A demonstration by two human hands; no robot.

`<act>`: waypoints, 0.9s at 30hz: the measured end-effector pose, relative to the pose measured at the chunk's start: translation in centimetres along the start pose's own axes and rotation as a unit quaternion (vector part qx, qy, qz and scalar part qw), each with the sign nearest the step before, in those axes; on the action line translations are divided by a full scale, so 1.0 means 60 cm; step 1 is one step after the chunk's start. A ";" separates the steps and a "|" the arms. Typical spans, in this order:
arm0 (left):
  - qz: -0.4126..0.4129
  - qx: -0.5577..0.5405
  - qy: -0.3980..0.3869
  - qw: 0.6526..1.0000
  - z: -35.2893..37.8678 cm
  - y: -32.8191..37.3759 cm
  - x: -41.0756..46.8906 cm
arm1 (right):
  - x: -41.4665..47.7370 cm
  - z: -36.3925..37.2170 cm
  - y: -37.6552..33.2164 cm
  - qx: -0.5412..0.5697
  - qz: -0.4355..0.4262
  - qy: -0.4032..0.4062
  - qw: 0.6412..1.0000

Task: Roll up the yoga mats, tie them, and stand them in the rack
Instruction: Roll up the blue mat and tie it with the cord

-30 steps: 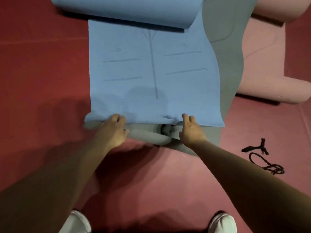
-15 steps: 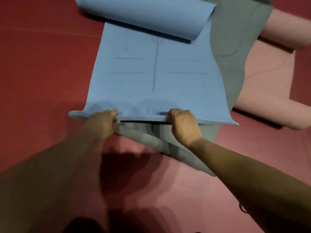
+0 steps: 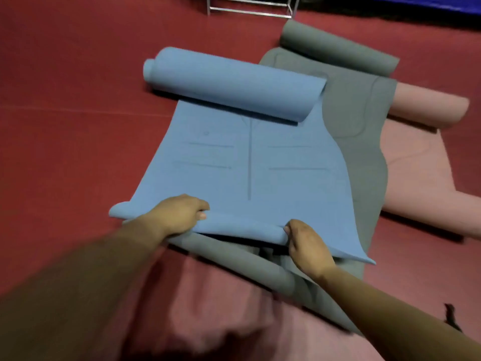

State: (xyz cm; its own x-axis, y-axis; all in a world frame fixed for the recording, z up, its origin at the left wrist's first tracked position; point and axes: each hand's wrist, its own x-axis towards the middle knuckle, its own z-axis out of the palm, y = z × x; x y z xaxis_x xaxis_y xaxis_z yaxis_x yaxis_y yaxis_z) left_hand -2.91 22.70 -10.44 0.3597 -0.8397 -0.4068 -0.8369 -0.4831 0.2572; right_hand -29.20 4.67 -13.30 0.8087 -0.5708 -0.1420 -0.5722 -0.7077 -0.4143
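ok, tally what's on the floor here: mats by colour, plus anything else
Blue mat: 1
Grey mat: 1
Pink mat: 1
Wire rack: 1
Black cord: 1, only partly in view
Total: 5

Left grip (image 3: 179,214) and right grip (image 3: 308,243) reach forward side by side, curled closed, knuckles up.

Floor (image 3: 65,74): dark red, matte covering, fills nearly the whole view. A faint pale seam (image 3: 78,109) crosses it at 9 o'clock. Far edge at 1 o'clock: a black strip (image 3: 338,6), with a bright blue band (image 3: 442,1) above it. A soft dark shadow (image 3: 208,334) lies on the floor at 6 o'clock.
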 end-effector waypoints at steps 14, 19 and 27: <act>-0.054 -0.028 0.013 0.998 -0.031 0.066 -0.082 | -0.009 -0.078 -0.017 0.046 0.068 -0.121 0.989; 0.022 -0.133 -0.088 0.987 0.000 0.130 -0.119 | -0.076 -0.137 0.017 0.018 0.051 -0.130 0.990; 0.024 0.046 0.002 0.999 0.020 0.145 -0.227 | -0.163 -0.150 -0.035 -0.045 -0.051 -0.113 0.991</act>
State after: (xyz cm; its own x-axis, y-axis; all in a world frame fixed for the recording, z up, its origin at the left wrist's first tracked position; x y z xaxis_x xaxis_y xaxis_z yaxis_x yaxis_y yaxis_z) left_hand -15.59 30.24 -3.70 0.3209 -0.8622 -0.3918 -0.8874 -0.4184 0.1938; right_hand -37.11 8.00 -2.97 0.8669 -0.3937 -0.3059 -0.4877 -0.7969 -0.3565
